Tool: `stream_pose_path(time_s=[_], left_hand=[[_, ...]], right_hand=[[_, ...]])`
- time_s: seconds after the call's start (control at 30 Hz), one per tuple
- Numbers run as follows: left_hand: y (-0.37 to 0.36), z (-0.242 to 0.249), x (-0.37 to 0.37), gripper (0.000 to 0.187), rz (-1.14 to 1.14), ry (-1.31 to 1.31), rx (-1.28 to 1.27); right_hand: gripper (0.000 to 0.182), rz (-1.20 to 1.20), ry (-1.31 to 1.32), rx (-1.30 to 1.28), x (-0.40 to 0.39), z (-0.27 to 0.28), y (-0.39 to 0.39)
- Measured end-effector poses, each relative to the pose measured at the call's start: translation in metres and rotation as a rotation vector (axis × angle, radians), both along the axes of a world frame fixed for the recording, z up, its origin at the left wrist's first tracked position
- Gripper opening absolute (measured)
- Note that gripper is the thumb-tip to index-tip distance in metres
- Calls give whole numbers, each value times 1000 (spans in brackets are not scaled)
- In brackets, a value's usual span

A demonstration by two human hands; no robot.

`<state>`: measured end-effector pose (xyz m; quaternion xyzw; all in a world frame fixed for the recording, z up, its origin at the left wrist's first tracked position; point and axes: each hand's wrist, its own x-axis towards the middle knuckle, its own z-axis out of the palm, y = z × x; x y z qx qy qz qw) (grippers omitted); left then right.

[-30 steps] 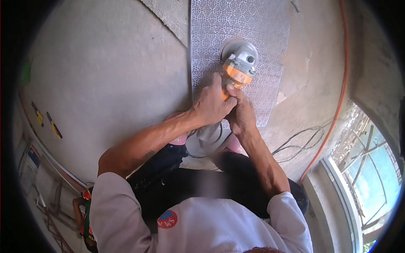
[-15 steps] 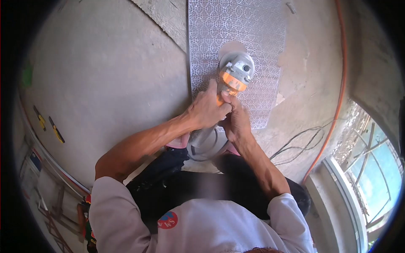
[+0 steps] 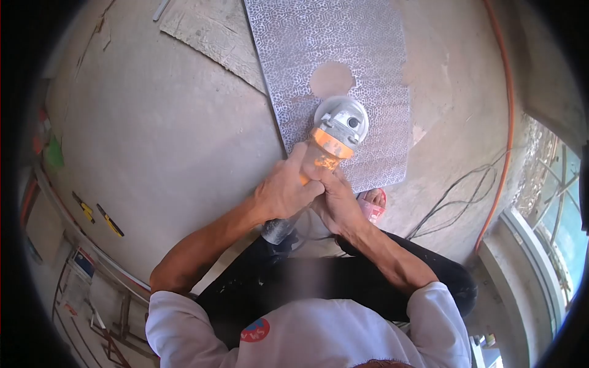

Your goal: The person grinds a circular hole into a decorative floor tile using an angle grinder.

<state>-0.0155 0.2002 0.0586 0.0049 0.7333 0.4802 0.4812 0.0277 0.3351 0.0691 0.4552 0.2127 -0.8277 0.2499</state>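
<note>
Both hands grip an orange and grey angle grinder point(image 3: 332, 144) over a patterned tile panel point(image 3: 380, 132). My left hand point(image 3: 285, 189) wraps the grinder's body from the left, thumb pointing up along it. My right hand point(image 3: 336, 201) closes on the body from the right, against the left hand. The round guard or disc point(image 3: 362, 119) at the tool's head sits low over the tile; whether it touches cannot be seen. Just beyond the head, a round plain brownish area point(image 3: 332, 80), apparently a hole, breaks the tile's pattern.
Two yellow-black cutter knives point(image 3: 110, 224) lie on the floor at left. A rough board point(image 3: 215, 40) lies beside the tile. An orange hose point(image 3: 508, 98) and dark cables point(image 3: 451, 199) run at right. My sandalled foot point(image 3: 372, 202) is by the tile's near edge.
The grinder has moved back toward me, uncovering more of the round area. The view has shifted, and a sandalled foot now shows more clearly. Both hands keep their grip.
</note>
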Motion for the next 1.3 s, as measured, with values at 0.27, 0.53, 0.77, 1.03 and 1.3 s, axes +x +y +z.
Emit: stream_pose_path(time_s=[0.27, 0.53, 0.77, 1.03, 1.3], left_hand=[[8, -23, -3, 47, 69, 30, 61], [14, -26, -12, 48, 110, -13, 74], [22, -33, -4, 53, 154, 32, 152], [25, -38, -2, 51, 171, 63, 183], [27, -32, -3, 46, 178, 27, 196]], right_hand=[[51, 68, -75, 161, -14, -9, 6], [51, 98, -96, 211, -24, -13, 8], [48, 121, -117, 281, -22, -13, 13], [41, 167, -68, 371, -23, -15, 12], [39, 181, -116, 360, -17, -14, 16]])
